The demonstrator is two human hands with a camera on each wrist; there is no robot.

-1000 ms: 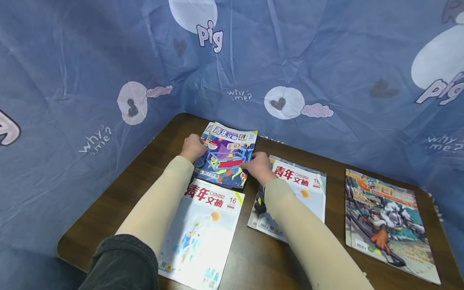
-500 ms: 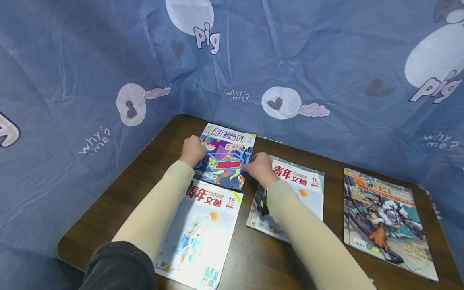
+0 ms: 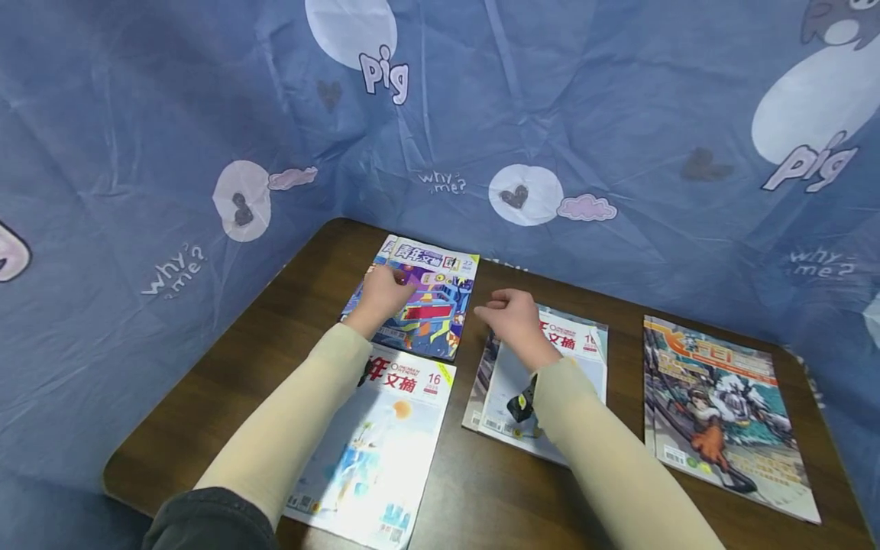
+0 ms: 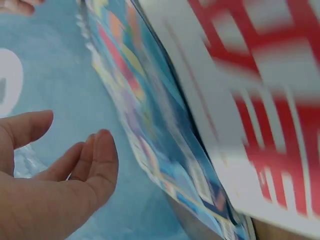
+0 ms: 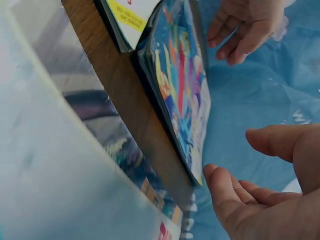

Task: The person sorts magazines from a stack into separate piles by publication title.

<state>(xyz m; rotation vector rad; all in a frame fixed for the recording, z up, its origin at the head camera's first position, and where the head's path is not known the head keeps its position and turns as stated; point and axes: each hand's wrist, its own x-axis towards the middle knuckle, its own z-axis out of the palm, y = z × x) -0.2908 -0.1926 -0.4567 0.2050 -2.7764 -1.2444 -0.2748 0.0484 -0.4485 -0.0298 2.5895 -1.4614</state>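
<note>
Purple magazines [image 3: 435, 312] lie below the left hand [image 3: 382, 296], seemingly untouched; the right hand [image 3: 516, 319], too, holds nothing.

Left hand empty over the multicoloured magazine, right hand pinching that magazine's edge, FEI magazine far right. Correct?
Not quite: the right hand pinches nothing; the right wrist view shows its thumb and fingers apart with nothing between. The left hand is empty over the multicoloured magazine, and the FEI magazine is far right, as you say.
</note>
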